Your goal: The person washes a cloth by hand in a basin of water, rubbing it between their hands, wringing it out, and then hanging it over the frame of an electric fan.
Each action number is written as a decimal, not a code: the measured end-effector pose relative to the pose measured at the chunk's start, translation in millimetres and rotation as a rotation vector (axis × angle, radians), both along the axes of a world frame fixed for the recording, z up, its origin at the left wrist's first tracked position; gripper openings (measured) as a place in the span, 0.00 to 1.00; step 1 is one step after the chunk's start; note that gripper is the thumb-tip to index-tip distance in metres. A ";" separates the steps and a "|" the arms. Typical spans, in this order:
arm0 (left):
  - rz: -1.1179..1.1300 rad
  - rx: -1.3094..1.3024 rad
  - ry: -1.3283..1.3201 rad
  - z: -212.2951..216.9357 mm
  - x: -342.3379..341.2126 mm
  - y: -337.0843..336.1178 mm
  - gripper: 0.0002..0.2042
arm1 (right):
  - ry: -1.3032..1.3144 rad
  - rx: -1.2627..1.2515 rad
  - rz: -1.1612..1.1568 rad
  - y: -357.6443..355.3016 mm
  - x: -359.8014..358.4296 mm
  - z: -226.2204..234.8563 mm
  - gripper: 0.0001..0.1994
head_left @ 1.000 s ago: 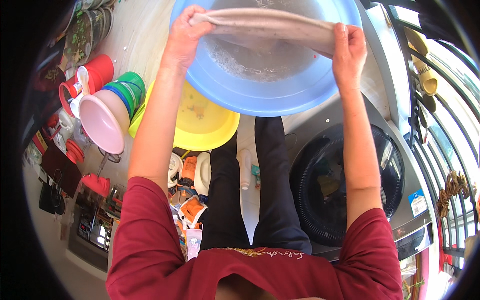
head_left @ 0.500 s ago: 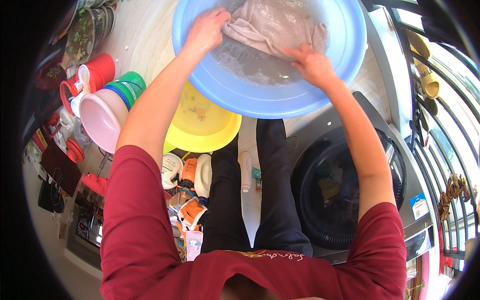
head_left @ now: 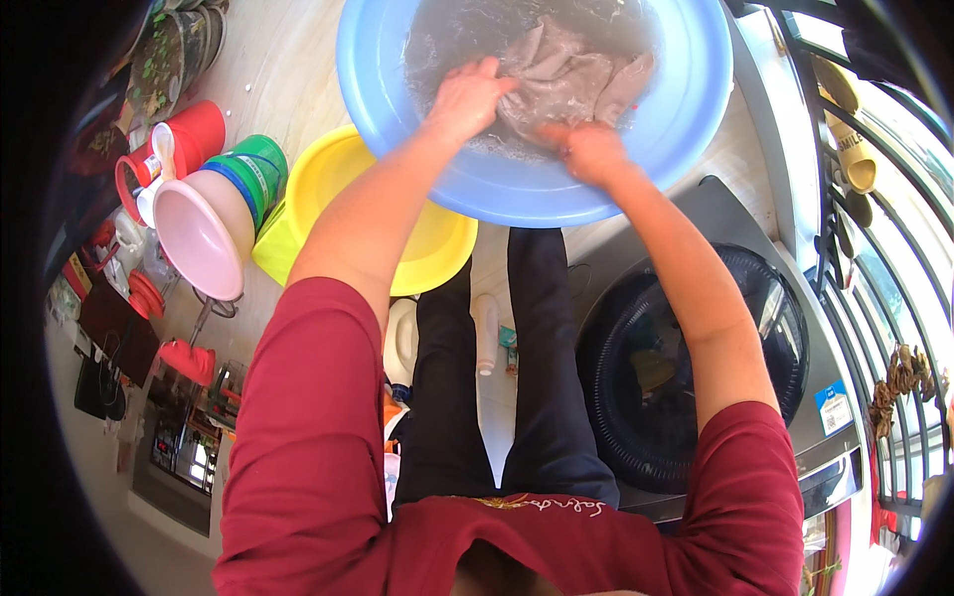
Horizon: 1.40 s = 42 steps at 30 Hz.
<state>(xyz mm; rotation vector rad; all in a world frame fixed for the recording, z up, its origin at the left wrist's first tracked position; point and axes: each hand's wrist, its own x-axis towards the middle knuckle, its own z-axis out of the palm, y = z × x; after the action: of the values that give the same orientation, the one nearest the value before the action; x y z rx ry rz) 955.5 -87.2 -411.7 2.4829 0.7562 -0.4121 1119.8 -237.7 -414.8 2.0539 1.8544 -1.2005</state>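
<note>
A wet, greyish-beige cloth [head_left: 561, 79] lies bunched in cloudy, sudsy water inside a large blue basin [head_left: 696, 94]. My left hand [head_left: 469, 99] is at the cloth's left edge, its fingers partly bent and closed on the fabric there. Lower on the cloth, my right hand [head_left: 593, 154] presses in with curled fingers, slightly smeared by motion. Its fingertips are partly lost in the folds and water. Both forearms reach over the basin's near rim.
A yellow basin [head_left: 447, 238] sits beneath the blue one's left side. Farther left are a pink basin [head_left: 199, 243], a green bucket [head_left: 260, 169] and a red bucket [head_left: 199, 134]. A dark washing machine [head_left: 711, 214] stands at right, beside a barred railing [head_left: 894, 258].
My left hand has moved right and nearer to me, toward the right hand. The cloth, spread out before, is now bunched smaller and sits deeper in the water.
</note>
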 end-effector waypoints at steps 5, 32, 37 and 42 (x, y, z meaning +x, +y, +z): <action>0.199 -0.114 -0.240 4.0 -23.6 3.7 0.13 | 0.027 0.084 -0.250 11.4 5.1 20.2 0.13; 0.145 0.189 -0.267 9.8 -19.6 60.5 0.12 | -0.284 0.246 -0.047 40.6 41.7 23.2 0.18; 0.000 0.105 0.149 7.5 -22.6 31.3 0.13 | -0.149 0.124 -0.077 25.2 16.2 1.5 0.18; 0.324 0.131 0.135 -16.4 -18.1 16.6 0.11 | -0.227 0.161 -0.111 13.5 6.8 -17.5 0.18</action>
<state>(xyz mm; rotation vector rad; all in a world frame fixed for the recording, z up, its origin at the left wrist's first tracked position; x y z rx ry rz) 937.3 -70.6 -428.1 2.4073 1.2541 -0.4235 1126.6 -224.3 -432.4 2.2946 1.8041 -0.8208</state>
